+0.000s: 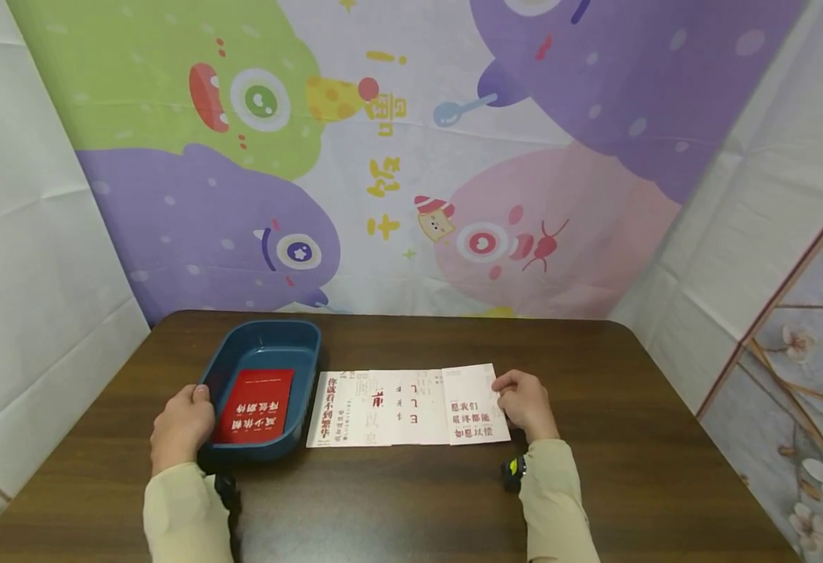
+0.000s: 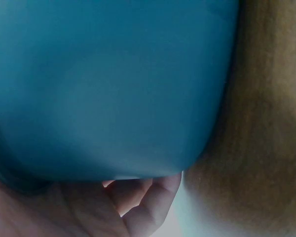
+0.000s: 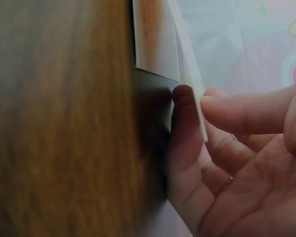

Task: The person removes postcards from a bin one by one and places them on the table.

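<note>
My left hand (image 1: 181,426) grips the left edge of a blue tray (image 1: 310,367), thumb over the rim. Its curled fingers (image 2: 155,205) show against the outer wall in the left wrist view. Inside the tray lies a red card (image 1: 260,399) with pale characters. To the right, my right hand (image 1: 526,403) pinches the right edge of a white card (image 1: 471,391) with red writing between thumb and fingers. The right wrist view shows this card (image 3: 190,59) lifted off the table at that edge, with another card (image 3: 155,39) beneath or beside it.
White printed cards (image 1: 369,414) lie in a side-by-side, overlapping row between the tray and the held card. They rest on a dark brown wooden table (image 1: 383,500). A cartoon-printed cloth (image 1: 397,274) hangs behind the table's back edge, with white sheeting (image 1: 31,195) at the left.
</note>
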A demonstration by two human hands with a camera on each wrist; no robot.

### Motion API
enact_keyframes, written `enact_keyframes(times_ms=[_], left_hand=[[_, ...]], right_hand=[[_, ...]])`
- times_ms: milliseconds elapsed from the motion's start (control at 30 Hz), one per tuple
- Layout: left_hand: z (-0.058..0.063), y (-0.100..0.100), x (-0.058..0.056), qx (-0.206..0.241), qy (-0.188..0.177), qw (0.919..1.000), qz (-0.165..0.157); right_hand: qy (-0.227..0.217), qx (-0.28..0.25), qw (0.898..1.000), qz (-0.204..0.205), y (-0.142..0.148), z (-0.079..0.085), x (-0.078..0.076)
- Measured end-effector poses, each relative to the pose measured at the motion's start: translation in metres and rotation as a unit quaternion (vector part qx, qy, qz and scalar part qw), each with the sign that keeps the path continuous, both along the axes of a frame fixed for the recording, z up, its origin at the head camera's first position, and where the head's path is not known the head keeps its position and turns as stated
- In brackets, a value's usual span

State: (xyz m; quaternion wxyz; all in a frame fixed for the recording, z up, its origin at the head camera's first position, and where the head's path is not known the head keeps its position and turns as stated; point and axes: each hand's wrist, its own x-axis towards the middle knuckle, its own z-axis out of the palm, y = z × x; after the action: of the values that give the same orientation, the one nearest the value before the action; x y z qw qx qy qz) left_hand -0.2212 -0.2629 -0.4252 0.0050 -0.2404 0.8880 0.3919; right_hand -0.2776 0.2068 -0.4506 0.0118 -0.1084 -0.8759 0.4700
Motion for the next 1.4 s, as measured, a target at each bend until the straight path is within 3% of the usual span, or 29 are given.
enact_keyframes(times_ms=[600, 1067, 1400], left_hand=[[-0.001, -0.002, 0.0, -0.016, 0.005, 0.9998, -0.011], [-0.001, -0.002, 0.001, -0.015, 0.001, 0.9998, -0.011], [0.0, -0.002, 0.001, -0.013, 0.002, 0.9998, -0.012]], right_hand=[[0.021, 0.031, 0.999, 0.001, 0.001, 0.002, 0.0], [-0.016, 0.027, 0.999, 0.011, 0.001, 0.006, 0.001], [-0.039, 0.037, 0.998, 0.041, 0.0, 0.015, 0.004]])
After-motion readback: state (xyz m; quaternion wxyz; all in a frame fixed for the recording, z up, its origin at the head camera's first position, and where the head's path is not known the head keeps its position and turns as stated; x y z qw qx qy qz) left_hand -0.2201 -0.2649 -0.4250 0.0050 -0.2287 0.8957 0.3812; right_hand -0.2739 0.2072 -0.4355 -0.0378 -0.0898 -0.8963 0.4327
